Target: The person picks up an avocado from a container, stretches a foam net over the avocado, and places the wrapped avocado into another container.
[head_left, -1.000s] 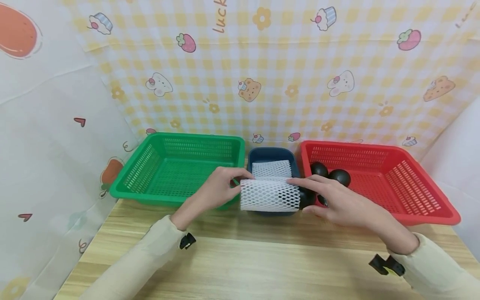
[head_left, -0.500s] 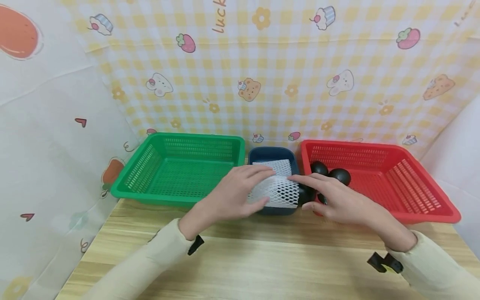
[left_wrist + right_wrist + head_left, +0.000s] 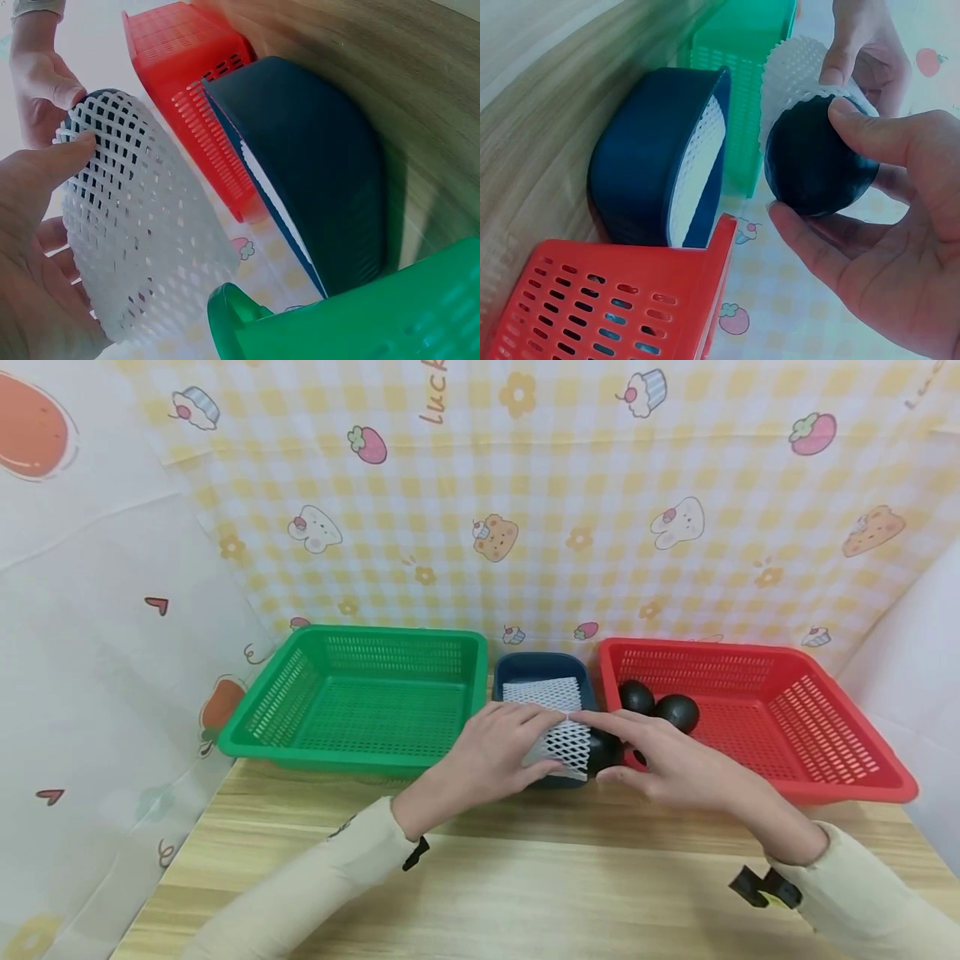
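We look down on a pale wooden table [image 3: 480, 893] set before a yellow checked cloth backdrop [image 3: 525, 527] printed with cupcakes, strawberries and bears. Three containers stand in a row at the table's far edge: one green basket [image 3: 360, 702] on the left, one small dark blue tub [image 3: 543, 667] in the middle and one red basket [image 3: 757, 718] on the right.

Our left hand [image 3: 487, 760] curls around a white foam net sleeve [image 3: 564, 745], with the thumb pressed along its side in the left wrist view. Our right hand [image 3: 675, 764] holds a dark round fruit [image 3: 603, 750] between thumb and fingers, its far side pushed into the open end of the sleeve. Both are held just above the near edge of the blue tub, between the two baskets.

Much of the sleeve is covered by our left fingers in the head view, and only a sliver of the fruit shows there; the right wrist view shows its smooth dark face more plainly. Inside the blue tub lie more white foam nets [image 3: 542, 693], stacked flat, so we cannot count them. In the red basket we count two dark fruits [image 3: 677, 712] clearly, touching each other; a further dark patch behind our right fingers cannot be made out.
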`<state>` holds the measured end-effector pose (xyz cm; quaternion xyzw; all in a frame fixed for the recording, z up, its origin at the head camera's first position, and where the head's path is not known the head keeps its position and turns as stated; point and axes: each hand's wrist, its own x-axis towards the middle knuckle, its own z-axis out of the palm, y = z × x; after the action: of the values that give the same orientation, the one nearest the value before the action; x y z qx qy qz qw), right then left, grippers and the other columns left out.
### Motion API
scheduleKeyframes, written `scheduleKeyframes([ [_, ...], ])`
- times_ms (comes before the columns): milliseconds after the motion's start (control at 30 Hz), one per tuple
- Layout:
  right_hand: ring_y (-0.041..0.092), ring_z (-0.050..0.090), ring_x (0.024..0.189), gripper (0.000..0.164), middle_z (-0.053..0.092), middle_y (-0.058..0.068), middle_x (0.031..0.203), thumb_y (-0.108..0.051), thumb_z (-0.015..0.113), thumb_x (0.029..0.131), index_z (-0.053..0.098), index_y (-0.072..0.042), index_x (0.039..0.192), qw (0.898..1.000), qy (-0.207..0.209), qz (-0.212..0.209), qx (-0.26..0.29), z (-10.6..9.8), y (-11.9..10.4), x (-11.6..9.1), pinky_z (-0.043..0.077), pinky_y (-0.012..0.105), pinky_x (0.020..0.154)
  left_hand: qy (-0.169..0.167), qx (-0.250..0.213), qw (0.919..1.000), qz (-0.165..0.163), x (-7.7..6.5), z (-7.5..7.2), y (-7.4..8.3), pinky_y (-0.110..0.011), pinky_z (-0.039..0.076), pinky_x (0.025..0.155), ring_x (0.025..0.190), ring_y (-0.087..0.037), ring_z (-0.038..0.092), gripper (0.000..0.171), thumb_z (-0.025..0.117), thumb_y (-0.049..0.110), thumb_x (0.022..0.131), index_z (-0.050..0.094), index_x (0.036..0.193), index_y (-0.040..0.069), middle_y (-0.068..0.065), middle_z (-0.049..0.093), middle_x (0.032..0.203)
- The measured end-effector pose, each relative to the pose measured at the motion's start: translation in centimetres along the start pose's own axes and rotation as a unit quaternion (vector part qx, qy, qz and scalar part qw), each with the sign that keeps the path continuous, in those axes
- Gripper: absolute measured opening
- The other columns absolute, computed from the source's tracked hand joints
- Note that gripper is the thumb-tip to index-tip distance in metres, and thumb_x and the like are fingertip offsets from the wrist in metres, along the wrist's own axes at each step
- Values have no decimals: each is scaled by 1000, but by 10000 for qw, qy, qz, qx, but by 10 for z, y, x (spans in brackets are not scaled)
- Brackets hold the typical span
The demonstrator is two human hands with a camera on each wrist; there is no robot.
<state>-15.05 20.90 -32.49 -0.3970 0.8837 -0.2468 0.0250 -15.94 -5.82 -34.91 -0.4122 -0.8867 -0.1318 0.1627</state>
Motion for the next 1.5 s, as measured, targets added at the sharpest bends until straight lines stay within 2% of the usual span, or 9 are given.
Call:
scheduleKeyframes([
  [200, 14, 54, 120, 84, 51, -1, 146, -23, 85, 85, 40, -22, 156, 9999, 70, 99, 99, 3, 1, -1, 53, 42, 93, 20, -25, 10000, 54, -2, -1, -1, -38, 48, 96, 115, -20, 62, 60, 78, 44, 90, 62, 138, 12, -4, 66, 129],
  [300, 15, 58, 112, 90, 54, 2, 142, -17, 88, 82, 38, -21, 156, 9998, 124, 91, 97, 5, 3, -2, 56, 39, 86, -9, -44, 10000, 56, -4, 0, -2, -37, 49, 94, 113, -21, 63, 60, 78, 44, 89, 62, 137, 12, -4, 66, 128],
  [533, 20, 63, 111, 93, 62, 6, 133, -5, 89, 77, 37, -17, 154, 9995, 302, -3, 107, 9, 6, -3, 56, 45, 86, -80, -86, 9999, 31, -5, -1, -2, -36, 50, 92, 113, -21, 63, 60, 78, 43, 89, 62, 137, 13, -4, 66, 128],
  [667, 19, 64, 109, 89, 60, 6, 133, -3, 87, 78, 38, -11, 152, 9994, 258, -38, 218, 10, 5, -3, 56, 42, 87, -117, -90, 9999, 39, -4, -2, -1, -36, 50, 92, 112, -20, 63, 59, 77, 45, 90, 62, 137, 12, -4, 66, 128],
  [900, 15, 63, 107, 75, 58, 4, 130, -6, 81, 85, 37, -13, 146, 9988, 103, 182, 440, 11, 3, -3, 55, 34, 88, -103, 23, 9999, 73, -3, -5, -3, -35, 51, 89, 110, -18, 64, 60, 76, 46, 90, 62, 137, 11, -4, 67, 127],
  [1033, 14, 64, 102, 71, 59, 3, 126, -6, 79, 87, 37, -10, 145, 9987, 96, 148, 488, 12, 3, -3, 55, 33, 86, -99, 33, 9998, 144, -3, -6, -2, -36, 51, 89, 110, -18, 63, 61, 78, 45, 89, 62, 137, 11, -4, 66, 128],
  [1267, 10, 65, 94, 72, 61, 3, 121, -4, 86, 80, 48, -6, 140, 9971, 655, -159, 353, 15, 3, 0, 57, 31, 80, -116, 108, 9997, 190, -3, -9, -3, -36, 50, 91, 110, -19, 63, 64, 80, 46, 87, 61, 137, 11, -4, 65, 128],
  [1500, 11, 67, 95, 77, 58, 3, 126, 3, 88, 74, 51, -8, 140, 9924, 981, -249, 693, 19, 5, 1, 57, 31, 82, -108, 123, 9998, 148, -3, -14, -5, -35, 51, 89, 109, -19, 64, 65, 80, 46, 87, 61, 139, 11, -5, 65, 129],
])
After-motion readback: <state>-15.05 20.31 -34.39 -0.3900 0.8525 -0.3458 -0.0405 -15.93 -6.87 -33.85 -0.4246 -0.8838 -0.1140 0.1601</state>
